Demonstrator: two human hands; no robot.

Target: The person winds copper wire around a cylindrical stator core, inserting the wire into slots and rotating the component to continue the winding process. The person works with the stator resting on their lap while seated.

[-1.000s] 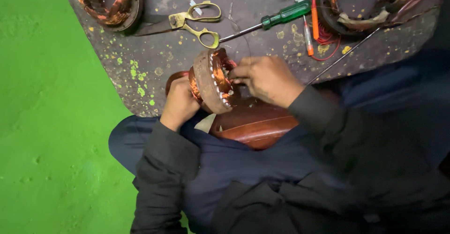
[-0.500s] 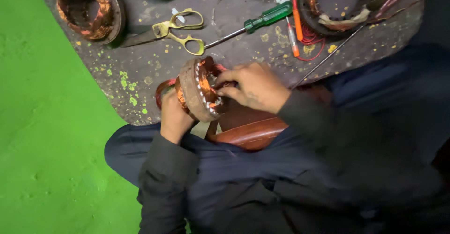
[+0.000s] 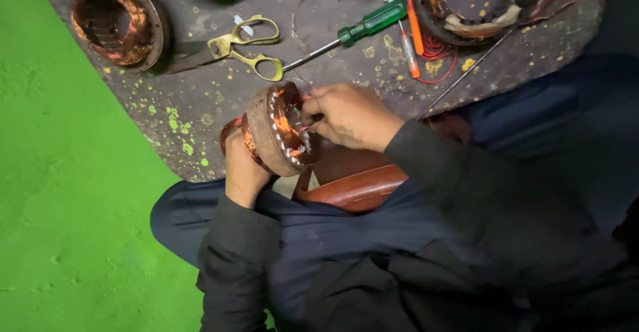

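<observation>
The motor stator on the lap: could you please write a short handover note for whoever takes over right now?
Left hand grips the motor stator from below, tilted on edge over the lap. Right hand has its fingers in the copper windings at the bore. Done: coils sit in the slots. Left: cannot tell how much. On the dark board: scissors, green screwdriver, orange pen tool, another stator.
</observation>
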